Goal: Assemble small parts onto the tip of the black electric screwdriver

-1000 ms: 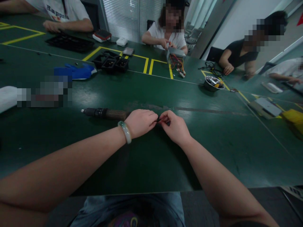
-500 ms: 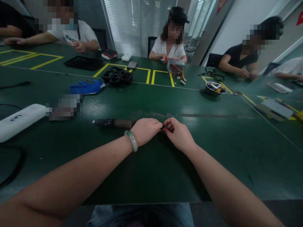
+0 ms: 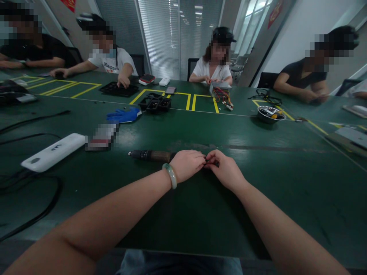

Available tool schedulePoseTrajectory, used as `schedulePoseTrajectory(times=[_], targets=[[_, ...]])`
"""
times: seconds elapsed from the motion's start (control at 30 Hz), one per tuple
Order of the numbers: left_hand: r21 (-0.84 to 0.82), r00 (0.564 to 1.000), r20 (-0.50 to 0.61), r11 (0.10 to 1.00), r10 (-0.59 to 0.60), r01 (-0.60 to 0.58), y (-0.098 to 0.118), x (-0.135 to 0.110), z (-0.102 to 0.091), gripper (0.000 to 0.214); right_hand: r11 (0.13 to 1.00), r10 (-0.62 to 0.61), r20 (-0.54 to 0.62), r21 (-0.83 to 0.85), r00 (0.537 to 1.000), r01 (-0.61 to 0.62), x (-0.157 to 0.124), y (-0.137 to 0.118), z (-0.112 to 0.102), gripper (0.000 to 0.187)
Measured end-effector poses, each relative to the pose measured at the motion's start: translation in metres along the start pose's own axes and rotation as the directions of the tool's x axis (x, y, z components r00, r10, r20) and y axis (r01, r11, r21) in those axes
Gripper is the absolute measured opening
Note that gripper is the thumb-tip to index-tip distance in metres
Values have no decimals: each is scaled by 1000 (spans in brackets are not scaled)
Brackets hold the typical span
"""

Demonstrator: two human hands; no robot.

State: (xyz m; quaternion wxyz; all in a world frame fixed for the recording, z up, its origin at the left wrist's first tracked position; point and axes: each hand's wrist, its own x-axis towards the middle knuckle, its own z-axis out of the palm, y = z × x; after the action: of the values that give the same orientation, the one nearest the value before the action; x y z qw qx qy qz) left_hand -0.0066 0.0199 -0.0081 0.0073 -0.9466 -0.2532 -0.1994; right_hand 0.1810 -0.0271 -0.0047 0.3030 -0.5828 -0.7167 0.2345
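A pen-shaped electric screwdriver (image 3: 160, 156) lies on the green table, its silver tip pointing left. My left hand (image 3: 187, 165), with a pale green bangle (image 3: 170, 176) at its wrist, closes over the right end of the tool and hides it. Just beyond, the fingers of my right hand (image 3: 226, 170) are pinched together and meet the left fingertips. Between the two hands shows a small dark and red piece (image 3: 207, 163), perhaps a wire end; it is too small to make out.
To the left lie a white power strip (image 3: 59, 152), a phone-like slab (image 3: 103, 136), a blue glove (image 3: 124, 114) and black cables (image 3: 51, 206). Black plastic frames (image 3: 155, 103), a metal bowl of parts (image 3: 271, 114) and a wired metal box (image 3: 220, 89) stand farther back. Several people sit around.
The view has turned left, so everything sits farther right and lower. My hands keep nearly the same pose at the screwdriver. Across the table, a person's hand has come down onto the black tray.
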Motion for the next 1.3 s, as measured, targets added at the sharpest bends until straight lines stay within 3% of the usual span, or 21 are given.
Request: schedulePoseTrajectory(times=[0.23, 0.37, 0.47, 0.53, 0.73, 0.87, 0.97, 1.03, 1.13, 1.2, 1.3], targets=[[15, 999, -17, 999, -44, 44, 1, 1, -1, 16, 980, 49, 6, -194, 999, -47, -3, 0, -5, 16], [-10, 998, -27, 999, -51, 51, -1, 0, 0, 16, 946, -82, 78, -308, 994, 102, -4, 1, -10, 14], [-16, 999, -33, 999, -42, 41, -2, 0, 1, 15, 918, -182, 59, -347, 982, 191, -1, 4, -10, 10], [-7, 999, -29, 999, -37, 36, -3, 0, 2, 16, 910, -221, 51, -347, 974, 225, 2, 8, -8, 7], [-11, 1000, -19, 1000, -20, 20, -3, -1, 0, 17, 920, -289, 208, -210, 934, 332, 11, 15, -3, 8], [-58, 993, -117, 998, -27, 20, 2, -3, -12, 22, 907, -292, 157, -267, 943, 325, 10, 12, -1, 10], [-103, 975, -216, 993, 42, -65, 11, -7, -25, 34, 881, -290, 126, -352, 949, 316, 7, 8, 2, 20], [-138, 971, -159, 970, 176, -198, 18, -11, -30, 30, 859, -271, 133, -414, 953, 301, 6, 4, 2, 13], [-218, 918, 79, 905, 388, -364, 24, -15, -31, 21, 831, -210, 108, -505, 972, 235, 6, 3, -1, 6], [-297, 891, 196, 891, 409, -344, 24, -17, -29, 18, 820, -171, 54, -546, 984, 172, 4, 10, -10, 9], [-362, 904, 261, 902, 339, -234, 19, -17, -26, 20, 809, -91, -5, -584, 996, 71, -5, 35, -35, 12]])
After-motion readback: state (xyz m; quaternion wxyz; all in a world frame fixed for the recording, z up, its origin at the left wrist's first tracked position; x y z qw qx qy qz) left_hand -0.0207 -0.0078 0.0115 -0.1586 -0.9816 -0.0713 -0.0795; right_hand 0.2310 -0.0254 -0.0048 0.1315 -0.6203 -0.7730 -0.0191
